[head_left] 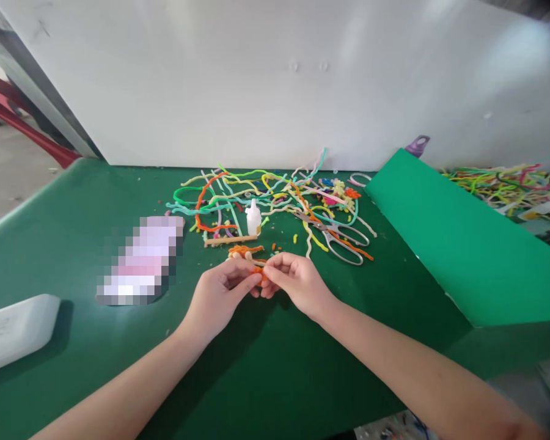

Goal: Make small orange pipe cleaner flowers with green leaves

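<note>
Between my fingertips is a small orange fuzzy piece [260, 276], partly hidden by the fingers. My left hand [224, 287] pinches it from the left, and my right hand [296, 281] pinches it from the right. Just beyond the hands lie orange fuzzy pieces [245, 250] with pale rounded bits among them. A small white bottle [253, 220] stands behind these, next to a thin tan stick [230, 241]. Metal scissors [332, 235] lie open to the right of the bottle. Many coloured fuzzy stems [211, 201] are tangled across the back of the table.
The green table [256, 379] meets a white board [256, 85] at its back. A green panel [467, 244] slants on the right, with more stems [508, 189] behind it. A pixelated flat object [142, 260] and a white case [21, 330] lie left.
</note>
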`<action>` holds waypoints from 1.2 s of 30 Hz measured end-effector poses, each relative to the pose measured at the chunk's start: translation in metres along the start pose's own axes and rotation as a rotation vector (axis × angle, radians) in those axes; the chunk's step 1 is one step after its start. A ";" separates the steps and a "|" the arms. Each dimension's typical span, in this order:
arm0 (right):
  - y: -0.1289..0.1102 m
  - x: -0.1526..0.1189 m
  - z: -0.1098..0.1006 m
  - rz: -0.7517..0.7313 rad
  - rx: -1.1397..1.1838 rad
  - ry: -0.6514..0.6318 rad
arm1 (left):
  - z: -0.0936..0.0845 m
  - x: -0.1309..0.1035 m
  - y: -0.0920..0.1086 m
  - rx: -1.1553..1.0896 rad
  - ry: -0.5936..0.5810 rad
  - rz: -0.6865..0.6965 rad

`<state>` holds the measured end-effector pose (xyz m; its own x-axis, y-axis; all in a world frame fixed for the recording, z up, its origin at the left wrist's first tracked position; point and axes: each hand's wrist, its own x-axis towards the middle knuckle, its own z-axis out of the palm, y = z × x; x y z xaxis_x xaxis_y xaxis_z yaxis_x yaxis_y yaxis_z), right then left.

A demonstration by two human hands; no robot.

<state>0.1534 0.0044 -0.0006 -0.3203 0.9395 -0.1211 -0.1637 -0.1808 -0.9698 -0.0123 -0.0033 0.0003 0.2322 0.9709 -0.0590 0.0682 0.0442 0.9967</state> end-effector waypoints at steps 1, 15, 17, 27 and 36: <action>0.000 0.000 -0.001 -0.004 0.000 -0.010 | 0.000 0.000 0.000 0.000 0.001 0.009; -0.010 -0.006 -0.012 -0.937 -0.900 0.049 | 0.001 -0.004 0.002 -0.002 0.092 0.092; -0.010 -0.007 -0.015 -1.003 -1.034 0.052 | 0.001 -0.004 0.002 -0.028 0.058 0.062; -0.008 -0.006 -0.012 -0.920 -0.960 0.092 | -0.001 -0.003 0.000 0.034 0.053 0.081; -0.009 -0.003 -0.011 -0.865 -0.936 0.045 | -0.002 -0.004 -0.003 0.096 0.133 0.087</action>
<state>0.1659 0.0059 0.0062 -0.4044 0.6602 0.6329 0.4213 0.7487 -0.5118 -0.0154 -0.0067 -0.0028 0.1114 0.9929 0.0414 0.1470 -0.0577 0.9875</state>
